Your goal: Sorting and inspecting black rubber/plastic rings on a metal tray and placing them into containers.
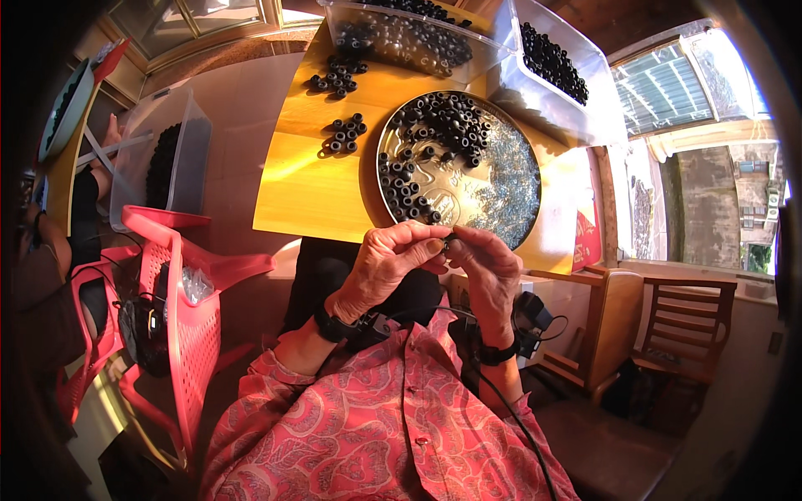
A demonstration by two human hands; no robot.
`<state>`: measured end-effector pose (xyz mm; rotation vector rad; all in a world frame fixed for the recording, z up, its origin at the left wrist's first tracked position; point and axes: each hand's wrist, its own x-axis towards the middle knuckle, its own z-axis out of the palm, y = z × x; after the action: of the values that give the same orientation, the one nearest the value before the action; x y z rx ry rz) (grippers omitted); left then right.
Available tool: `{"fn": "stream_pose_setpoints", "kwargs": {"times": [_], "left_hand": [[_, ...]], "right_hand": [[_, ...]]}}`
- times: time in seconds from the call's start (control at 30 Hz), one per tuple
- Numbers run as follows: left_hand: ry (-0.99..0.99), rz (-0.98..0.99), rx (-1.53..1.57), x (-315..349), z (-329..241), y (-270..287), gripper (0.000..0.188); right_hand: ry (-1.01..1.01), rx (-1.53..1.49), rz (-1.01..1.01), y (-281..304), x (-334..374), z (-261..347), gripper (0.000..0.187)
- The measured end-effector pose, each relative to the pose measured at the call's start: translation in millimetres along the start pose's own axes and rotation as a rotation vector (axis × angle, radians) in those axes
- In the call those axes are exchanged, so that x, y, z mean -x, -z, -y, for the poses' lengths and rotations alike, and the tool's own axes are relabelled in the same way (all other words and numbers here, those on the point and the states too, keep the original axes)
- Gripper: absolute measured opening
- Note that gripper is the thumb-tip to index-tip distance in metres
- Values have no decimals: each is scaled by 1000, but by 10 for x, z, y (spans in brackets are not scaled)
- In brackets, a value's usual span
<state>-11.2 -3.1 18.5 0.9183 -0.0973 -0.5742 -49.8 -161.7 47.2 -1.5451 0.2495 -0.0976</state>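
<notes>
Just over the near rim of a round metal tray (393,117), my two hands meet fingertip to fingertip. A small black part (449,242), mostly hidden by fingers, is pinched between them. My left hand (386,260) is closed, with thumb and forefinger on the part's left side. From the other side, my right hand (489,265) grips it the same way. Black ring-shaped parts (451,121) are heaped in the far half of the tray, and more lie along its left side. Tiny blue and silvery pieces (511,188) spread over its right side.
The tray stands on a yellow table (288,196), with small groups of black parts (344,134) to its left. Clear plastic bins of black parts (551,63) stand at the back. A pink plastic chair (180,334) and another bin (171,159) are at left; another person sits there.
</notes>
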Motion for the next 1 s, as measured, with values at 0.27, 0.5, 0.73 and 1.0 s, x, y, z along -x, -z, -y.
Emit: {"fn": "stream_pose_setpoints", "kwargs": {"times": [0.27, 0.5, 0.73, 1.0], "left_hand": [[17, 8, 3, 13, -35, -7, 25], [107, 28, 154, 28, -45, 40, 28], [93, 66, 368, 22, -49, 55, 29], [104, 80, 375, -29, -10, 20, 27]], "right_hand": [[-5, -85, 30, 1, 3, -23, 19], [19, -209, 10, -27, 17, -18, 21], [71, -277, -5, -16, 59, -51, 23], [77, -390, -14, -8, 64, -67, 23]]}}
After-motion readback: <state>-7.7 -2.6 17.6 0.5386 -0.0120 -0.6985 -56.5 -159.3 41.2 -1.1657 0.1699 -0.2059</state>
